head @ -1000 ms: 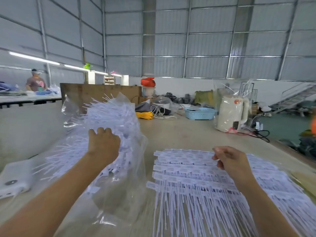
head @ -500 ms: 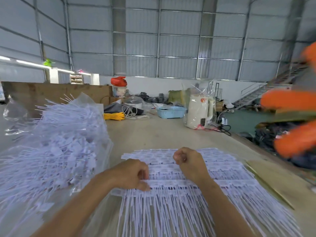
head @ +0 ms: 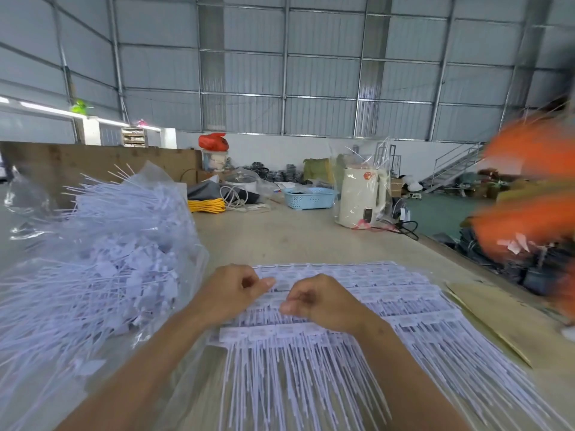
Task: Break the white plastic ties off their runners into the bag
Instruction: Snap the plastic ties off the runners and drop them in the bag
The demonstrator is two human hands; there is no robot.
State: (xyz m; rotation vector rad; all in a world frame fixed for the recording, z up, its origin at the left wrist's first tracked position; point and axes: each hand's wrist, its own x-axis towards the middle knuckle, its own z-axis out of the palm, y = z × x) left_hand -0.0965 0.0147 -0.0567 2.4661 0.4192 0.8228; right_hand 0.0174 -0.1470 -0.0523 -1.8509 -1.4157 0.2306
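Observation:
A stack of white plastic ties on runners (head: 367,325) lies fanned out on the table in front of me, heads away, tails toward me. My left hand (head: 231,292) and my right hand (head: 320,301) rest close together on the heads of the upper sheets, fingers curled and pinching a row of ties. To the left stands a clear plastic bag (head: 93,269) heaped with loose white ties, some sticking out of its top.
A cream kettle in plastic wrap (head: 361,197), a blue basket (head: 309,198), yellow cable (head: 208,205) and white cord sit at the table's far end. A cardboard strip (head: 491,325) lies right of the ties. Blurred orange objects (head: 529,206) fill the right edge.
My left hand left the bag and came over to the stack of ties. Both hands have drawn together on the upper rows. The view swung to the right.

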